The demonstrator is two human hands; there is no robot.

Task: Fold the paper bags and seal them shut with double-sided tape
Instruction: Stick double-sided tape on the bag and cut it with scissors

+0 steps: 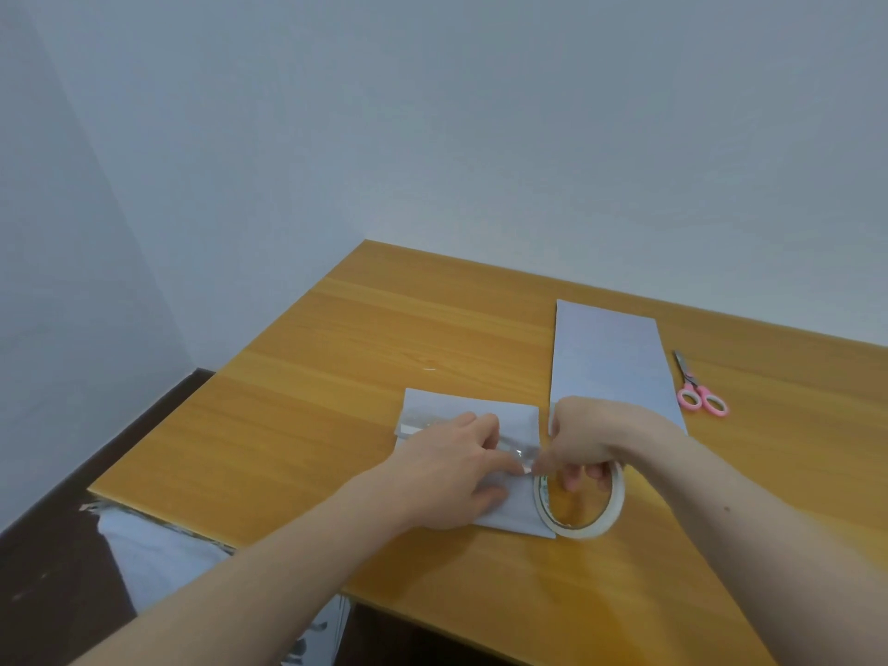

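Observation:
A folded white paper bag [516, 423] lies on the wooden table [298, 425] in front of me. A strip of tape runs across its fold. My left hand [451, 473] rests on the bag and pinches the tape strip with thumb and finger near its right end. My right hand [584, 442] grips the white roll of double-sided tape [610, 516], fingers hooked through the ring, and meets the left hand at the strip. A second, unfolded white paper bag [610, 358] lies flat just behind the right hand.
Pink-handled scissors [699, 389] lie to the right of the flat bag. The table's left edge drops to a dark floor, where white material [154, 560] lies below the near corner. A pale wall stands behind the table.

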